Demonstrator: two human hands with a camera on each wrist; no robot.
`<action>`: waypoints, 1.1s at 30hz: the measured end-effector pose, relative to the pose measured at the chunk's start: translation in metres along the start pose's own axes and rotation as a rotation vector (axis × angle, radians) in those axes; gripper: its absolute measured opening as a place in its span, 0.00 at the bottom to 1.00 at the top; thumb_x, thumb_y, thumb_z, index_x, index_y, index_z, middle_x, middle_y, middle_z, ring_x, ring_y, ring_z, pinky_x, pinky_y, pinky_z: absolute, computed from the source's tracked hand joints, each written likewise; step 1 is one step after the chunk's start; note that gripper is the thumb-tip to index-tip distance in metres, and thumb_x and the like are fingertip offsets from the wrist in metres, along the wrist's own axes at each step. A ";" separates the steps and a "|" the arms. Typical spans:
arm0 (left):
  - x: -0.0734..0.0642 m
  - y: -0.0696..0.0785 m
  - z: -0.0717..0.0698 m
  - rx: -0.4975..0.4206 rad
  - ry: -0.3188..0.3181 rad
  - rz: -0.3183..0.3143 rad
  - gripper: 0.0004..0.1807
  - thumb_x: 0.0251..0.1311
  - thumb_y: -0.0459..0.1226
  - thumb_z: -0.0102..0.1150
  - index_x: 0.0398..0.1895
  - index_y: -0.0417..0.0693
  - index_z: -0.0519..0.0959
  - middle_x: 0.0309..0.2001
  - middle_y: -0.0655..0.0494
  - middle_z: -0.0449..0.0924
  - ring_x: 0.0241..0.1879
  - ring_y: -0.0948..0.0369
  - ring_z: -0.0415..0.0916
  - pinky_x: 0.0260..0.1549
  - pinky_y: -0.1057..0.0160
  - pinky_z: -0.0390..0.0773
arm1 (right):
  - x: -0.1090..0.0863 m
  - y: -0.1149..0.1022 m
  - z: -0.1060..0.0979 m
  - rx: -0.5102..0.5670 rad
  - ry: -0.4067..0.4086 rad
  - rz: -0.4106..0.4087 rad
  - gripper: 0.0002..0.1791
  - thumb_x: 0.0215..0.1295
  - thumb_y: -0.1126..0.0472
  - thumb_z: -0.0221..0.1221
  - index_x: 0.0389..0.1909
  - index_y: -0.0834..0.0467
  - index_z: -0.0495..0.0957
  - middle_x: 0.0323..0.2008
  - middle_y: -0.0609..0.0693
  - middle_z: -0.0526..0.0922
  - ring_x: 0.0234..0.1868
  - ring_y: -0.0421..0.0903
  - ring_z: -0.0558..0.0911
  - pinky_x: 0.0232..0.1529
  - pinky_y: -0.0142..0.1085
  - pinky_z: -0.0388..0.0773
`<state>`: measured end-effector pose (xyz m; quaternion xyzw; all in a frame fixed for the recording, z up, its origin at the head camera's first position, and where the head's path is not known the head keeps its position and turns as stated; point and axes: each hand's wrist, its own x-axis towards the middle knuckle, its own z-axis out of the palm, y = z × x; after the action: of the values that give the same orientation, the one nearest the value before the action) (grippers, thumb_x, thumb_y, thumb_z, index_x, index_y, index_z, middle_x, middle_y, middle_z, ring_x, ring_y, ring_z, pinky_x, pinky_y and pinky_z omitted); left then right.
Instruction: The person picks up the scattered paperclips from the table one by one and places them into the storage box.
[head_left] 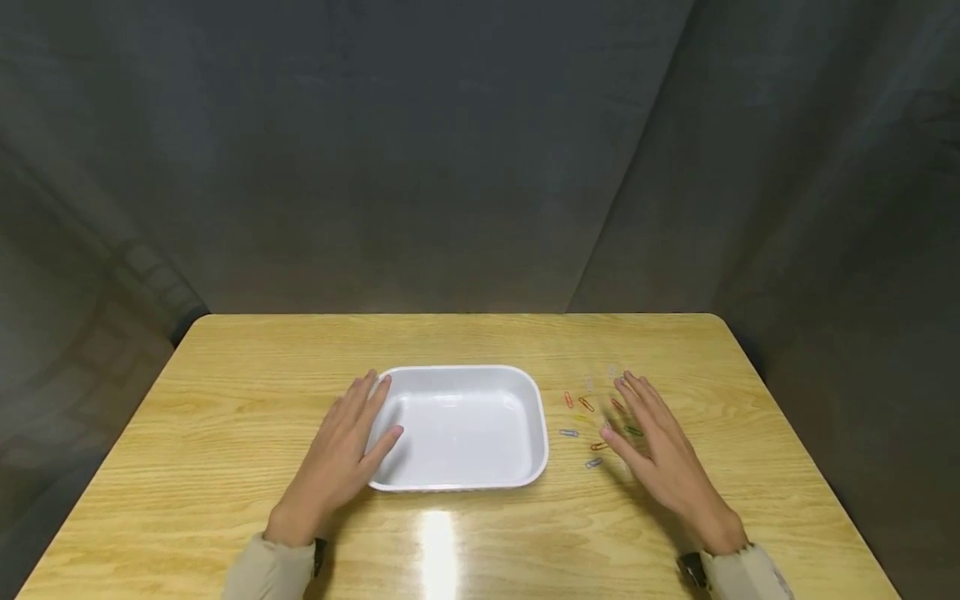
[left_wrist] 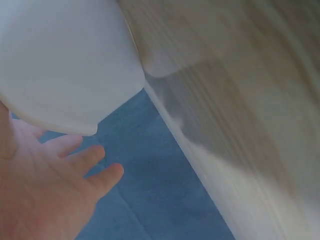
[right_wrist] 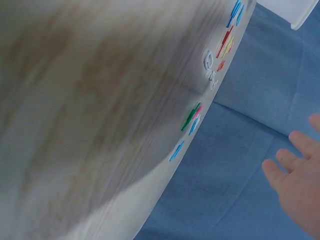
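Observation:
A white rectangular tray [head_left: 457, 433] sits near the middle of the wooden table. My left hand [head_left: 341, 450] is at its left side, fingers straight, with the thumb over the rim; the left wrist view shows the fingers of the left hand [left_wrist: 55, 175] beside the tray's wall [left_wrist: 70, 65]. Over the right part of the table my right hand [head_left: 663, 454] is held with fingers extended and nothing in it. Several coloured paper clips [head_left: 568, 432] lie scattered between the tray and that hand, some partly hidden under it. The right wrist view shows the paper clips [right_wrist: 190, 117] lying on the tabletop.
The wooden table [head_left: 225, 400] has rounded far corners. Dark grey curtains [head_left: 420, 167] hang behind it and along both sides. A bright light reflection lies on the wood in front of the tray.

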<state>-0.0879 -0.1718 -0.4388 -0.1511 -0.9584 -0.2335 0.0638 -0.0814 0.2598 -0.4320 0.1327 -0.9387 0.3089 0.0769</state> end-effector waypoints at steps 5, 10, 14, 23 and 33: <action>-0.001 -0.001 0.001 -0.014 -0.021 0.001 0.37 0.73 0.53 0.48 0.77 0.43 0.56 0.79 0.42 0.49 0.76 0.40 0.51 0.73 0.38 0.55 | -0.001 0.002 -0.001 0.014 -0.001 0.009 0.39 0.71 0.51 0.58 0.79 0.47 0.52 0.79 0.57 0.49 0.79 0.63 0.47 0.67 0.73 0.51; -0.004 -0.003 0.000 -0.040 -0.056 -0.004 0.38 0.73 0.55 0.47 0.77 0.42 0.57 0.80 0.45 0.46 0.76 0.40 0.51 0.73 0.39 0.57 | -0.002 0.001 -0.002 0.026 0.002 0.006 0.40 0.70 0.52 0.59 0.79 0.46 0.52 0.79 0.56 0.49 0.79 0.63 0.47 0.67 0.73 0.51; -0.004 -0.006 0.000 -0.045 -0.078 0.004 0.40 0.73 0.56 0.46 0.78 0.43 0.54 0.81 0.48 0.44 0.77 0.42 0.49 0.73 0.40 0.57 | -0.002 0.001 -0.001 0.027 0.007 0.003 0.40 0.70 0.52 0.60 0.78 0.45 0.53 0.79 0.56 0.51 0.79 0.65 0.48 0.67 0.73 0.52; -0.006 -0.011 -0.001 -0.031 -0.076 0.043 0.36 0.75 0.47 0.46 0.79 0.43 0.49 0.80 0.45 0.46 0.77 0.43 0.49 0.73 0.40 0.57 | -0.003 -0.001 0.001 0.026 -0.021 0.008 0.39 0.69 0.50 0.60 0.77 0.48 0.56 0.79 0.52 0.54 0.80 0.58 0.49 0.68 0.71 0.53; -0.006 -0.012 -0.001 0.007 -0.049 0.074 0.31 0.75 0.44 0.46 0.77 0.46 0.57 0.79 0.44 0.48 0.76 0.42 0.52 0.71 0.40 0.60 | -0.003 -0.001 0.002 -0.035 -0.102 0.001 0.38 0.67 0.45 0.62 0.75 0.49 0.62 0.75 0.58 0.60 0.76 0.65 0.57 0.65 0.71 0.59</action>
<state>-0.0860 -0.1834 -0.4442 -0.1920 -0.9542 -0.2239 0.0495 -0.0785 0.2580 -0.4335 0.1467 -0.9466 0.2853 0.0310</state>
